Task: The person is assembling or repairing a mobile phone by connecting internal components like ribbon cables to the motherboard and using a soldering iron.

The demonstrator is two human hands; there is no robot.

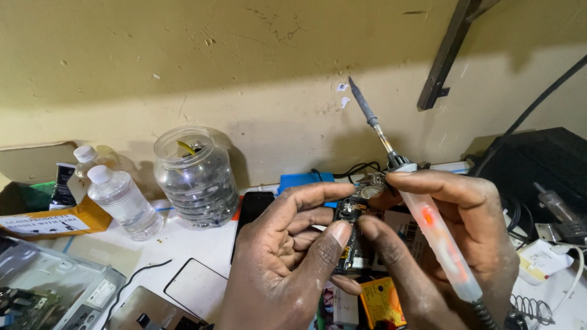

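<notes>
Both hands were held over the cluttered white table (189,241). The left hand (281,256) pinched a small dark circuit board (350,235) between thumb and fingers. The right hand (452,244) steadied the board with its thumb while grasping a translucent-handled soldering iron (428,214), tip pointing up towards the wall.

A small dark circuit board (351,235) is sitting between the left hand (287,256) and the right hand (455,241), above the white worktable (183,244). A translucent-handled soldering iron (428,220) is lying across the right hand, its tip pointing up and left toward the wall. Left of the hands, a clear ribbed plastic jar (194,177) is standing behind a black flat phone (252,211); further left, two clear white-capped bottles (122,200) are standing beside a yellow cardboard box (58,221)
</notes>
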